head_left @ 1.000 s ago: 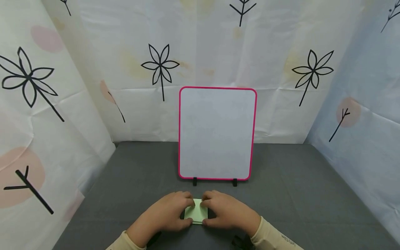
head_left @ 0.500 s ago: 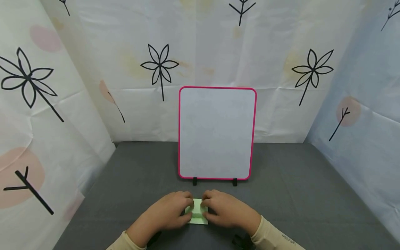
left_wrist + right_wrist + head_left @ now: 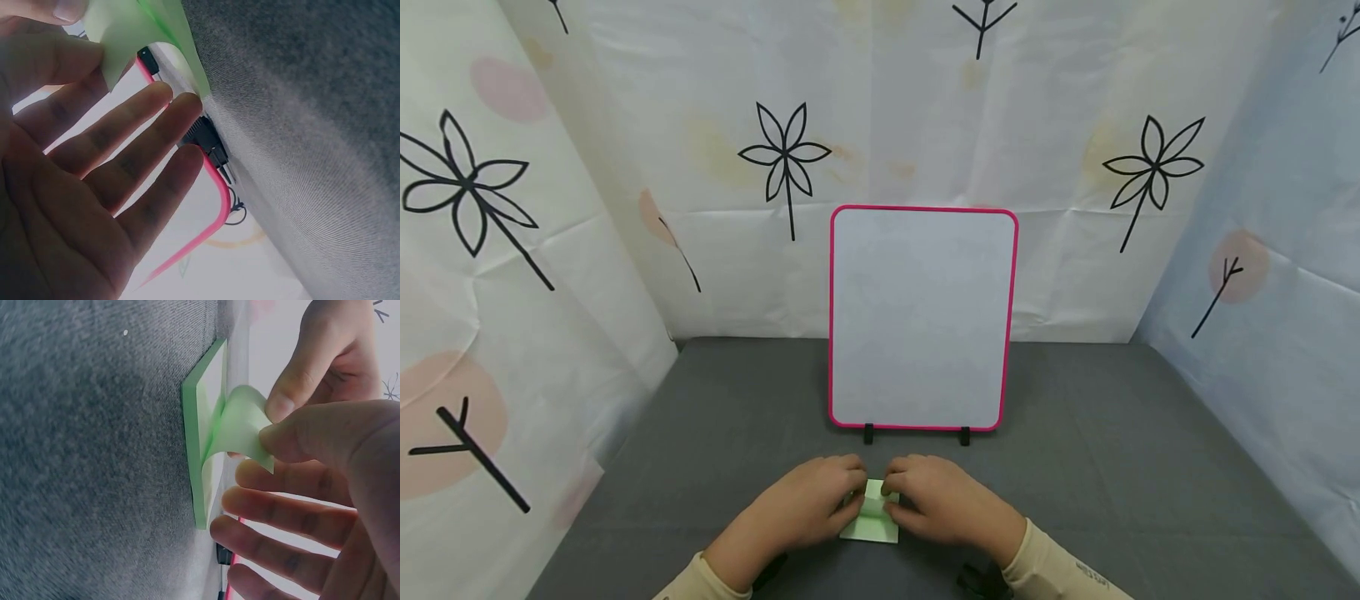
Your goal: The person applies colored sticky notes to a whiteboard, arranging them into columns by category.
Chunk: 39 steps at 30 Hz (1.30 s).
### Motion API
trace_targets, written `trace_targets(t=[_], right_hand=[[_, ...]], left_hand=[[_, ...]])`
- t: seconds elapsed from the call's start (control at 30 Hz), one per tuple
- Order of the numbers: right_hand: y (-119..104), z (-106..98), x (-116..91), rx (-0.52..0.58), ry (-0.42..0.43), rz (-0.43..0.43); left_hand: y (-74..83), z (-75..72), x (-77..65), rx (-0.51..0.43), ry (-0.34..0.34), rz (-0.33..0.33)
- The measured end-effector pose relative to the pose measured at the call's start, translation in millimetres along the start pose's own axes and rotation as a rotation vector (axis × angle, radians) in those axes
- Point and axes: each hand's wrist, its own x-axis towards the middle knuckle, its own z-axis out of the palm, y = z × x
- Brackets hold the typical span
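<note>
A pale green sticky note pad (image 3: pixel 870 532) lies on the grey cloth in front of the person. Its top sheet (image 3: pixel 240 422) is lifted at the near edge and curls up and away, while the far part stays on the pad. The left hand (image 3: pixel 814 504) pinches one corner of the raised sheet between thumb and fingers. At the other corner, the right hand (image 3: pixel 947 504) pinches the same sheet, its lower fingers spread loosely in the right wrist view. The pad's thick edge shows in that view; the hands hide its sides in the head view.
A whiteboard (image 3: pixel 921 321) with a pink frame stands upright behind the hands on small black feet (image 3: pixel 868 434). The grey cloth (image 3: pixel 1097 450) covers the table. Printed fabric walls (image 3: pixel 910 108) enclose the back and both sides.
The near edge of the top sheet has risen from the pad and curled back away from the person. Both thumbs have moved forward with it, towards the fingers.
</note>
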Motion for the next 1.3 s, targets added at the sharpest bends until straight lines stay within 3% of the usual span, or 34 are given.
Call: trace_targets(t=[0.3, 0.53, 0.97, 1.1, 1.3], right_hand=[[-1.1, 2.9, 0.8, 0.017, 0.057, -0.046], [2.9, 1.7, 0.7, 0.051, 0.045, -0.018], [8.5, -2.4, -0.6, 0.082, 0.05, -0.003], [8.6, -4.5, -0.8, 0.1, 0.04, 0.013], [10.7, -3.2, -0.4, 0.091, 0.044, 0.018]], left_hand=[[1.8, 1.1, -0.5, 0.022, 0.071, 0.042], [3.1, -0.6, -1.0, 0.045, 0.13, 0.083], [11.0, -5.7, -1.7, 0.117, 0.322, 0.202], [15.9, -8.3, -2.2, 0.11, 0.332, 0.209], [22.8, -10.7, -5.0, 0.079, 0.293, 0.23]])
